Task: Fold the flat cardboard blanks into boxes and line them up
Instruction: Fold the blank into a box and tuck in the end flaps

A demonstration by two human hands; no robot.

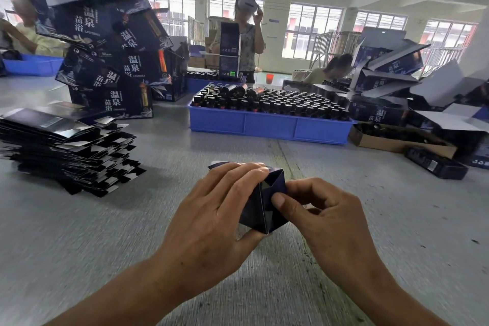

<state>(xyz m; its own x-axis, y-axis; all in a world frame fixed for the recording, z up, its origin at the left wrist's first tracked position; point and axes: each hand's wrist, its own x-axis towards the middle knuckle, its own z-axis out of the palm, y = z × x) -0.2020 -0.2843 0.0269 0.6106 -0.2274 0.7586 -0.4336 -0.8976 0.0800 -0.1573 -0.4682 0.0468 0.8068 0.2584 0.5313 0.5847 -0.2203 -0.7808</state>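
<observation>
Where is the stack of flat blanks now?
In the head view, the stack of flat blanks lies on the table's left side, left of the blue crate.

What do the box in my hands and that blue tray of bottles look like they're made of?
Box: looks like thin printed cardboard, dark navy with a slight sheen; it shows sharp creases and thin flap edges. Blue tray: probably moulded plastic, smooth and evenly coloured, with rigid ribbed walls.

Both forearms are showing bare to the frame's lower edge, the left hand (211,217) and right hand (328,222) wearing no gloves, rings or watch.
</observation>
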